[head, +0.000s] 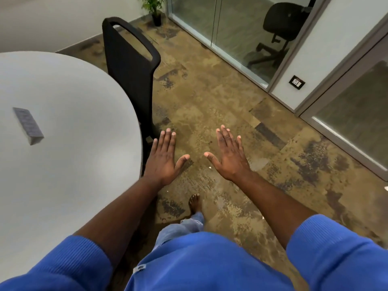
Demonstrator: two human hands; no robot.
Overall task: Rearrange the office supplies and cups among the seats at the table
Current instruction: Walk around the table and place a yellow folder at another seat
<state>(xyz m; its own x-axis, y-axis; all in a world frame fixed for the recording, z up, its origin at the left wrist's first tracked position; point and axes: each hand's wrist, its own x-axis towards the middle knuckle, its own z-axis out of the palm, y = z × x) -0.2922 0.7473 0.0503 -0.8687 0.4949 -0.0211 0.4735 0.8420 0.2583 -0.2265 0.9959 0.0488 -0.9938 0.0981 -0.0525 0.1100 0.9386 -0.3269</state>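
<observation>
Nearest to me, the blue sleeves (63,265) are pushed up both forearms, and a bare foot (194,203) stands on the carpet (210,106) below the gap between the 2 hands.

My left hand (162,159) is spread flat, palm down, fingers straight and thumb out to the side. It holds nothing and hovers over the carpet just off the round edge of the grey desk (73,175). My right hand (228,157) is beside it, thumbs pointing at each other but apart. It is equally flat and also holds nothing.

Left of the left hand, well in from the desk's edge, lies 1 small grey block (28,126); I cannot tell what it is.

Just beyond the left hand, a black chair (130,66) stands pushed in against the desk.

Far past both hands, 1 black pot (157,18) by the wall holds a green plant (152,3). Beyond the right hand, a second black chair (281,24) shows behind the glass partition (231,38), and a wall socket (297,82) sits on the white panel beside it.
</observation>
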